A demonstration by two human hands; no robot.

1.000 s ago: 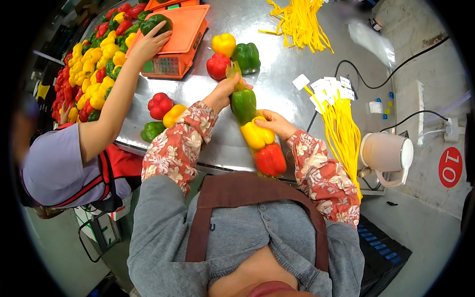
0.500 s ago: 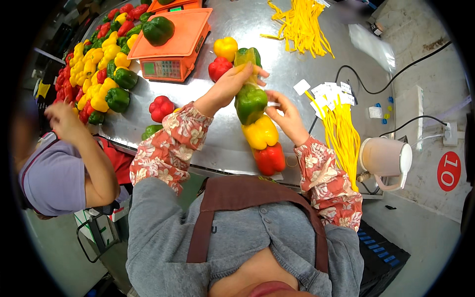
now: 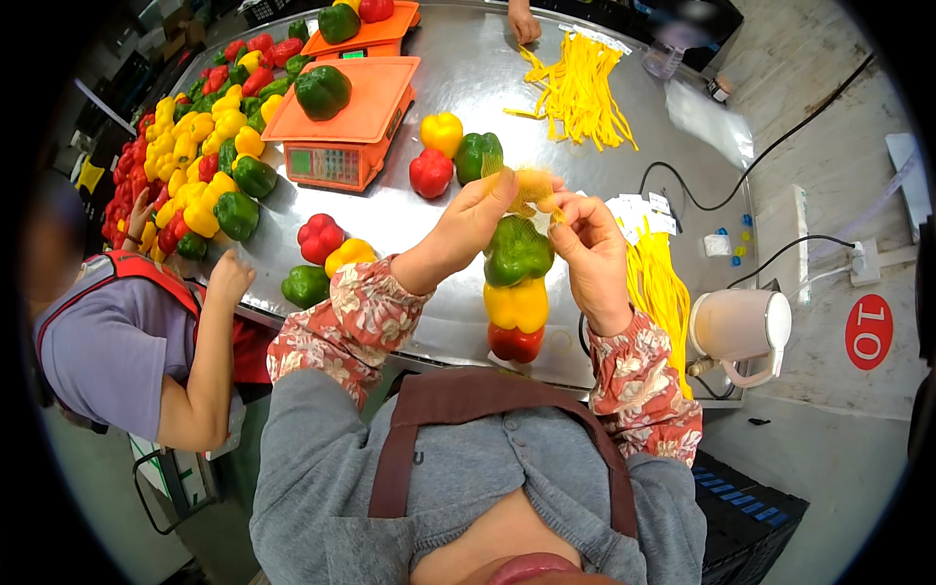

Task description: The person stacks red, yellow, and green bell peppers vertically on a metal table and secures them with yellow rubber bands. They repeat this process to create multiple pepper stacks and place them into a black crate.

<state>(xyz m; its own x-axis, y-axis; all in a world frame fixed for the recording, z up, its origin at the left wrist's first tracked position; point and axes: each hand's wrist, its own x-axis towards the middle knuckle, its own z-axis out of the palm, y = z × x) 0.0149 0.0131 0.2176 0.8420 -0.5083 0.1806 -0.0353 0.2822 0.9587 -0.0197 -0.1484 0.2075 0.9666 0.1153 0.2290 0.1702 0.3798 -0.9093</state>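
The left hand (image 3: pixel 470 226) is closed on a yellow net (image 3: pixel 533 185), with its thumb on top. The right hand (image 3: pixel 593 253) pinches the net too, with thumb and finger. The net is bunched up between them. I see three peppers inside it, in a row: a green pepper (image 3: pixel 518 253), then a yellow pepper (image 3: pixel 517 305), then a red pepper (image 3: pixel 515 343). They line up at six o'clock from the hands, by the near edge of the counter (image 3: pixel 375 210).

At ten o'clock, near the left hand, sit three loose peppers (image 3: pixel 431 174) (one of each color, just like the ones in the net). Past them, also at ten, is an orange scale (image 3: pixel 378 93) with a big green pepper (image 3: pixel 323 93) on it. A heap of peppers (image 3: pixel 185 148) is way over at nine. Another person's hand (image 3: pixel 231 278) is at half past eight; I can't tell if it holds anything. Yellow strips (image 3: pixel 659 302) with white tags lie at four, and a jug (image 3: pixel 731 325) stands just past them. More strips (image 3: pixel 580 93) lie at one.
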